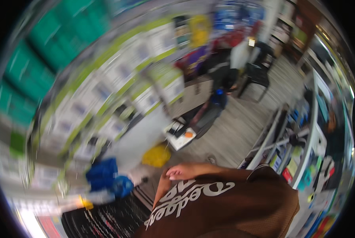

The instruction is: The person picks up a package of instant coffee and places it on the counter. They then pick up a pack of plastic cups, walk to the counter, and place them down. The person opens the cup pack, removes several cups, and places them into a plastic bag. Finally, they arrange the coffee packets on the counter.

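The picture is badly blurred by motion. My left hand [179,172] lies against the chest of my brown shirt with white lettering [225,202], its fingers curled in, and nothing shows in it. The forearm runs down along the shirt's left side. Nearest to the hand, on the floor beyond it, are a yellow lump [156,155] and blue bags [106,178]. My right hand is out of the picture.
Shelves of white and green boxes [118,79] fill the left, with teal boxes [46,51] above. A white open box [180,137] sits on the grey plank floor [233,131]. A person in dark clothes [221,77] and a black chair [257,75] are farther off. Stocked shelving [304,142] lines the right.
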### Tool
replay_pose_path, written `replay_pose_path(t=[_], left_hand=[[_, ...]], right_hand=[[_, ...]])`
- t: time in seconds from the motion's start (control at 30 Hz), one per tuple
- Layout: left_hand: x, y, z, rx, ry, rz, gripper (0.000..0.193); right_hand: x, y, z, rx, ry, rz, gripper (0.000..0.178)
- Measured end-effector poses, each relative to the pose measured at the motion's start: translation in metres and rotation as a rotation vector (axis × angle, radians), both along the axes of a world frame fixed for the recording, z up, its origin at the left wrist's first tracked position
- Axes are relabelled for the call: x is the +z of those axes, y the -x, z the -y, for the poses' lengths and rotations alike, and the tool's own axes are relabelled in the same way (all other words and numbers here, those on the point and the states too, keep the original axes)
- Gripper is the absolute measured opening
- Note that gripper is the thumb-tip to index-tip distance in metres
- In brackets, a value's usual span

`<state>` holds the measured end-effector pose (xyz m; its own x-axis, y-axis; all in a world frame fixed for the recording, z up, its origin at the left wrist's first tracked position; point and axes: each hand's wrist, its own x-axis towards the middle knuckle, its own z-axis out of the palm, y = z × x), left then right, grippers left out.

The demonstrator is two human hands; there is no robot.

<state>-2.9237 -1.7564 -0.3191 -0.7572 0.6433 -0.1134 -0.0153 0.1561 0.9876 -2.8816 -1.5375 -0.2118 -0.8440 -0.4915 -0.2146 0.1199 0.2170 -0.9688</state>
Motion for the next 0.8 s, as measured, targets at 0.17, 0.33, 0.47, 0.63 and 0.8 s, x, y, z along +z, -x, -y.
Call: replay_pose_path(t=[0.17,0.33,0.47,0.63,0.8], left_hand=[[-0.016,0.058,-0.193,-0.529,0.206,-0.021,0.038],[-0.080,0.078,-0.388,-0.634,0.395,0.160,0.037],[-0.152,0.103,-0.447,-1.135,0.560,-0.878,0.033],[-0.191,0.092,-0.505,-1.003,0.961,-0.234,0.025],[-0.200,0.106,-0.648,-1.040,0.986,-0.216,0.023]], right_hand=[[0.055,-0.041,-0.150,-0.342,0.056,-0.124,0.047],[0.077,-0.091,-0.355,-0.841,-0.127,-0.331,0.043],[0.125,-0.130,-0.475,-1.128,0.071,-0.390,0.040],[0.128,-0.170,-0.600,-1.374,0.003,-0.299,0.037],[0.067,-0.196,-0.716,-1.528,-0.119,-0.117,0.038]])
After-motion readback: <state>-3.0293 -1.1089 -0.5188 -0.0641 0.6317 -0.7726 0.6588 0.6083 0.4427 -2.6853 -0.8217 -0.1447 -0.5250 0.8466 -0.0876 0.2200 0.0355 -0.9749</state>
